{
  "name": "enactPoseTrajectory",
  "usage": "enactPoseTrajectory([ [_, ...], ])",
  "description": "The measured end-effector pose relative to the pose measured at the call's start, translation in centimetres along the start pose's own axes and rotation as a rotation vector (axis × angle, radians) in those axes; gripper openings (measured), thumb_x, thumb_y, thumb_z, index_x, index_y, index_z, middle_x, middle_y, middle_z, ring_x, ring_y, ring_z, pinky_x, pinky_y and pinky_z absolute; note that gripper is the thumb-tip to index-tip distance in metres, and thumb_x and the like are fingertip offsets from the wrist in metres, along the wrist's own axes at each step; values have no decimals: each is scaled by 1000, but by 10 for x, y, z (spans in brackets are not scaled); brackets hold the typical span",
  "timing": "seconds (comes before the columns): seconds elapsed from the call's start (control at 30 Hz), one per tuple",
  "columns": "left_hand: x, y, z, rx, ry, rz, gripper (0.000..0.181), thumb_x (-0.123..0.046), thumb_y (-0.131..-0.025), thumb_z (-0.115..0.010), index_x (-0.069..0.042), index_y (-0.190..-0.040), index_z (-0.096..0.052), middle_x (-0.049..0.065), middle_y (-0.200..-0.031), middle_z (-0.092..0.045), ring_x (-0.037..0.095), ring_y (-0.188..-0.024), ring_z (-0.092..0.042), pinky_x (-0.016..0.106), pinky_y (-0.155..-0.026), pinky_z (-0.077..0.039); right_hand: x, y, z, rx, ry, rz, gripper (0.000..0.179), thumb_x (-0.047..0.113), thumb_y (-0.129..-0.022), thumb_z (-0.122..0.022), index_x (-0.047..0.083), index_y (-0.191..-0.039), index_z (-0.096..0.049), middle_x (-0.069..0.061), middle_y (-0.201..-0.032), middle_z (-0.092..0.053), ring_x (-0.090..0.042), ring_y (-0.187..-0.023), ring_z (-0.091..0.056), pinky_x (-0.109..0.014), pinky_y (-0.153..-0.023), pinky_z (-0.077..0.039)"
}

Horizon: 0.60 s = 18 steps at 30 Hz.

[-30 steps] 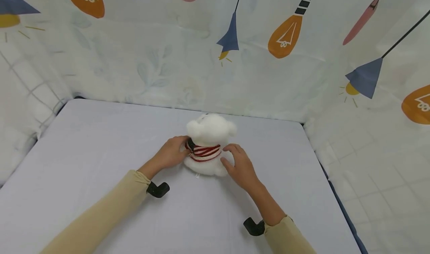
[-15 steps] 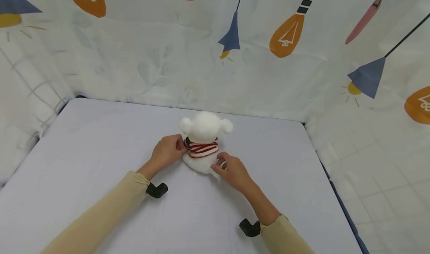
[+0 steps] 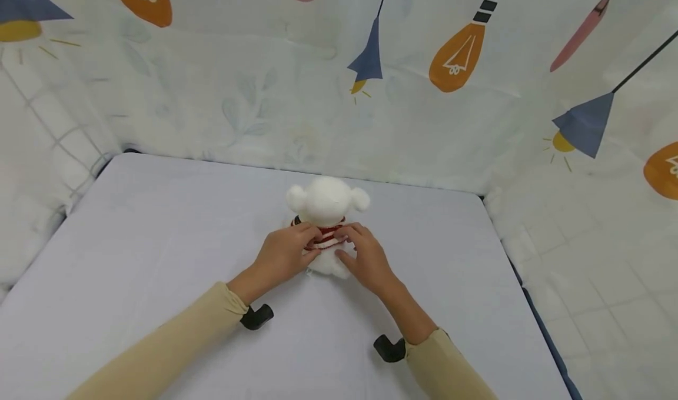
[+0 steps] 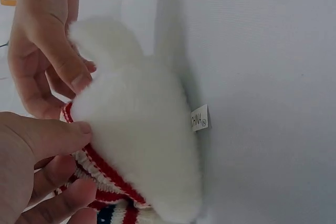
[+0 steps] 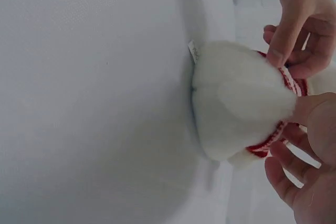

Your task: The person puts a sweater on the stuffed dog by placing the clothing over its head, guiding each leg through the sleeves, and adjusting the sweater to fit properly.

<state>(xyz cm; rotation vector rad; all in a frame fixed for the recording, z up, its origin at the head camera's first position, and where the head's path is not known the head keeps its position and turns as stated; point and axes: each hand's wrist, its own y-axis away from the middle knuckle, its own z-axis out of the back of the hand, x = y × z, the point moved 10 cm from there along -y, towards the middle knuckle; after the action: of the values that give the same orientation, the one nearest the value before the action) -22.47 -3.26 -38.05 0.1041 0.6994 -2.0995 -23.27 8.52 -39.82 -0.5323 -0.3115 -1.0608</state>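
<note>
A white plush toy (image 3: 327, 203) with round ears sits with its back to me, wearing a red-and-white striped knit sweater (image 3: 328, 235). My left hand (image 3: 286, 253) is at the sweater's left back, thumb and fingers pinching its lower hem. On the other side, my right hand (image 3: 368, 259) has curled fingers at the hem, its thumb against the fur just below. The right wrist view shows the toy's fluffy lower body (image 5: 236, 103) between the two hands and the table. A small white label (image 4: 200, 118) sticks out at its base. The toy's face is hidden.
The toy sits on a table with a pale cloth (image 3: 185, 212). A white curtain (image 3: 254, 82) printed with lamps and bulbs hangs behind and at the sides. Black curved pieces (image 3: 258, 316) stick out at both sleeve cuffs.
My left hand has moved right from the toy's side onto the back of the sweater. The right hand dipped toward the lower body, then rose to the hem. The toy's head turned slightly and straightened.
</note>
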Motion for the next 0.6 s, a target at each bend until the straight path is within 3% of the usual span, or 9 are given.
enactPoseTrajectory([
  [0.3, -6, 5, -12, 46, -18, -44, 14, -20, -71, -76, -18, -75, -62, -7, -79, -58, 7, -63, -53, 24, -53, -44, -7, -3, -7, 112, 64, 7, 16, 14, -77, -72, 17, -83, -58, 8, -96, -56, -10, -92, -51, -26, -77, -47],
  [0.6, -6, 7, -28, 180, -15, -40, 13, -19, -73, -74, -17, -74, -61, -7, -79, -59, 8, -66, -54, 26, -56, -45, -10, 1, -16, 239, 135, -20, 13, 15, -77, -73, 18, -81, -60, 9, -94, -55, -10, -89, -51, -26, -73, -46],
])
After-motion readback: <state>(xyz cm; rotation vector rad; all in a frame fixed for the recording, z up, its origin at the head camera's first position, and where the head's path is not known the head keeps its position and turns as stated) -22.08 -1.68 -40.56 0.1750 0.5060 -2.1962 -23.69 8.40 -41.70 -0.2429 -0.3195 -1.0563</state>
